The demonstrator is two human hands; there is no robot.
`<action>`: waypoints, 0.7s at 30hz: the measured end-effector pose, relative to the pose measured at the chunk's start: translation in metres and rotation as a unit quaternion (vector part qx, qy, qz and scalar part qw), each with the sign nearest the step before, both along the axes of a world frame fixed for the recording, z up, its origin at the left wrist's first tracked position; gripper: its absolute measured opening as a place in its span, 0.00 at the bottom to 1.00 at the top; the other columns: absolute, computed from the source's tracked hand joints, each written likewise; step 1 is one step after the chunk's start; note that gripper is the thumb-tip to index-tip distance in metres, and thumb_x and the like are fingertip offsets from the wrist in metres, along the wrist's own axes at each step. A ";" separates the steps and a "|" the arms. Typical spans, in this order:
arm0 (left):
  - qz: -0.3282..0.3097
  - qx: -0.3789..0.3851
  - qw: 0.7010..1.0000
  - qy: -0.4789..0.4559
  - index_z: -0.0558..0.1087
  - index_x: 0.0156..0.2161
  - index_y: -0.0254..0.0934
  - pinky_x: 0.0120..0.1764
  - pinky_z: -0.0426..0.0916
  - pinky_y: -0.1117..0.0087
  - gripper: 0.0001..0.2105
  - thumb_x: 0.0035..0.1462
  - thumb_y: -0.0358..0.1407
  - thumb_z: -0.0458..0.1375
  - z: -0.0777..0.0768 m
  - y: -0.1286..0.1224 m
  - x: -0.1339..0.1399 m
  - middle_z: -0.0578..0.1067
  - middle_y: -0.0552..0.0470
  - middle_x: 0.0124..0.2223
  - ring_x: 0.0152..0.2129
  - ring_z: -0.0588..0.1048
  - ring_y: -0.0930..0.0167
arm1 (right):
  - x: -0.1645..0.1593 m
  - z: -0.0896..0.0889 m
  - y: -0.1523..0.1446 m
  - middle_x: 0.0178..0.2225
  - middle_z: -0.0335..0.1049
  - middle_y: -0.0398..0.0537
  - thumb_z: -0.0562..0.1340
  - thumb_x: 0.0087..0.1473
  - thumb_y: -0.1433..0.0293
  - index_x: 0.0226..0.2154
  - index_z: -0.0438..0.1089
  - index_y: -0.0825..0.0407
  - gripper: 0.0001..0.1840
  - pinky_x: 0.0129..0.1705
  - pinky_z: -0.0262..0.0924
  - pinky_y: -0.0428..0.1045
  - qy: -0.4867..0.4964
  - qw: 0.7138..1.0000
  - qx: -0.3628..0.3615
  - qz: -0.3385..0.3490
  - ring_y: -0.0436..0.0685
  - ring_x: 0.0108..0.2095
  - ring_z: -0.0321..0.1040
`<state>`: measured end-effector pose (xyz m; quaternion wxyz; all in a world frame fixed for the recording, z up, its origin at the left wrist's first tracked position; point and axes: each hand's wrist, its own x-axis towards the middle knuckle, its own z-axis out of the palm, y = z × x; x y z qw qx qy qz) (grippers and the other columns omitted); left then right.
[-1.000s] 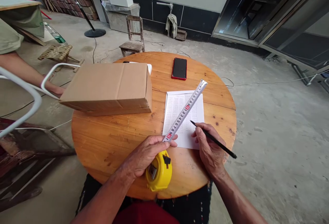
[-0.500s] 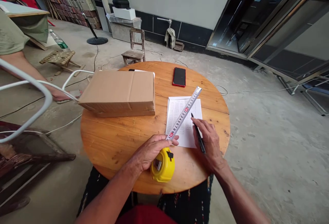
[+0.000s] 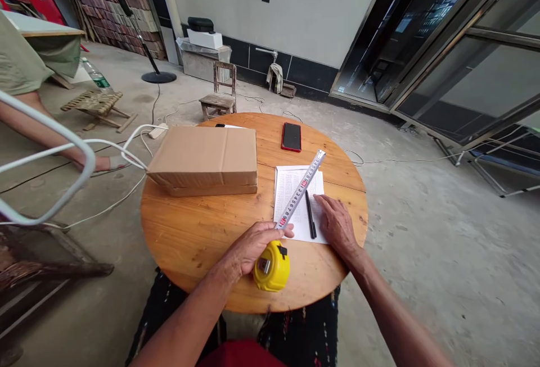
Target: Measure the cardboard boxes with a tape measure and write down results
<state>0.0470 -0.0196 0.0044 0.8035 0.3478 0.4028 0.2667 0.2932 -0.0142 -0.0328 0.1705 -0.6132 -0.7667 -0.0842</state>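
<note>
My left hand [image 3: 258,246] pinches the drawn-out blade of a yellow tape measure [image 3: 273,270] between thumb and fingers, close to the case. The silver blade slants up and away over a printed sheet of paper [image 3: 298,223], its end hook past the sheet's far edge. On the paper lies a black pen [image 3: 311,215], loose beside the blade. Just right of the pen rests my right hand [image 3: 338,225], palm down with fingers stretched forward and nothing seen in it. Part of the print is covered by the blade.
A closed cardboard box [image 3: 206,156] stands on the left of the round wooden table [image 3: 202,226]. Farther back lies a phone [image 3: 291,136] in a red case. White bent tubing [image 3: 84,176] is at the left; a person's leg [image 3: 54,125] shows behind it. A small chair [image 3: 219,94] stands beyond.
My right hand has let go of the pen, which now lies on the paper. My left hand keeps its grip on the tape measure's blade. The camera view has shifted slightly.
</note>
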 end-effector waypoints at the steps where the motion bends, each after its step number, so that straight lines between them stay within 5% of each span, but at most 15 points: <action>1: 0.002 0.002 1.000 -0.006 0.80 0.36 0.31 0.36 0.64 0.74 0.15 0.42 0.37 0.66 -0.001 0.000 -0.001 0.79 0.43 0.46 0.41 0.74 0.65 | 0.001 -0.001 -0.001 0.50 0.70 0.54 0.51 0.46 0.85 0.52 0.66 0.54 0.30 0.50 0.57 0.57 0.008 1.000 0.006 -0.005 0.61 0.46 0.67; 9: 0.037 0.002 0.998 -0.045 0.79 0.35 0.31 0.31 0.63 0.74 0.12 0.45 0.36 0.63 0.008 -0.011 -0.008 0.77 0.43 0.48 0.27 0.74 0.73 | 0.003 -0.002 -0.002 0.47 0.72 0.54 0.50 0.47 0.83 0.49 0.67 0.54 0.27 0.47 0.62 0.57 0.013 0.999 0.047 -0.014 0.61 0.45 0.68; 16: 0.069 0.015 0.996 -0.062 0.80 0.33 0.30 0.36 0.63 0.74 0.10 0.45 0.34 0.62 0.023 -0.025 -0.025 0.78 0.42 0.48 0.35 0.74 0.69 | 0.007 -0.005 -0.002 0.46 0.73 0.56 0.50 0.49 0.80 0.48 0.68 0.53 0.25 0.45 0.65 0.59 0.042 0.996 0.083 0.002 0.62 0.43 0.70; 21: 0.104 0.010 0.993 -0.062 0.79 0.34 0.32 0.30 0.63 0.73 0.10 0.48 0.36 0.61 0.024 -0.038 -0.053 0.79 0.43 0.47 0.23 0.71 0.75 | 0.015 -0.007 0.001 0.48 0.71 0.54 0.49 0.54 0.76 0.45 0.69 0.51 0.20 0.47 0.66 0.58 0.139 0.986 0.088 -0.033 0.61 0.47 0.70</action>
